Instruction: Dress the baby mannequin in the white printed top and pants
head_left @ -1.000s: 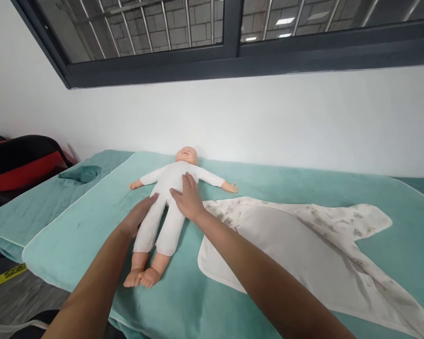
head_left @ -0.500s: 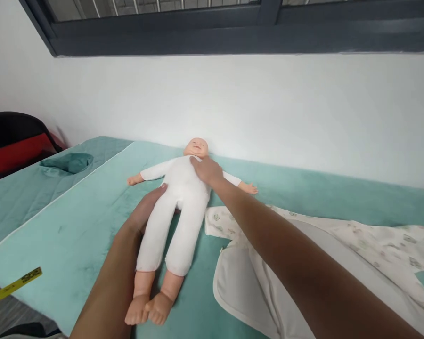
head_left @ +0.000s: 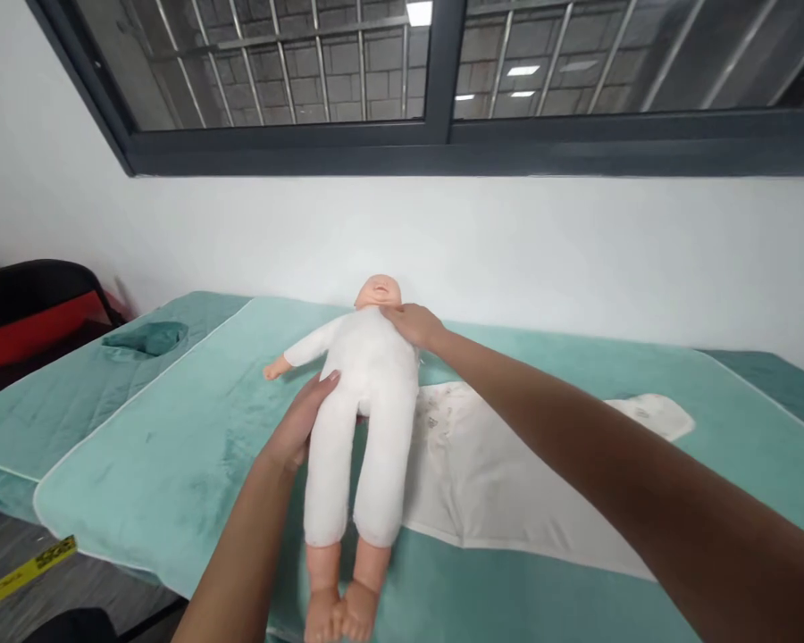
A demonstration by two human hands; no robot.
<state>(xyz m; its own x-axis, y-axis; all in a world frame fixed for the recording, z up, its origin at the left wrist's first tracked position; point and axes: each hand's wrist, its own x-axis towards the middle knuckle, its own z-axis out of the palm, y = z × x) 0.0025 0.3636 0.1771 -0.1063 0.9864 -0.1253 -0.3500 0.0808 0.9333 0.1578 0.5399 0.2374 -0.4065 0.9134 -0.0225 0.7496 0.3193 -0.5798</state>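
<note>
The baby doll [head_left: 379,353] stretches face up over the green bed [head_left: 147,446], its bald pink head at 12 o'clock by the wall side and its feet at 6 o'clock, near the lower edge of view. Soft white cloth covers torso, arm and legs down to the shins; head, hand and lower legs are smooth and skin-toned. One arm points to 8 o'clock; the other is hidden. The legs lie slightly apart, the bare feet turned together. Whether its back touches the bed cannot be told
</note>
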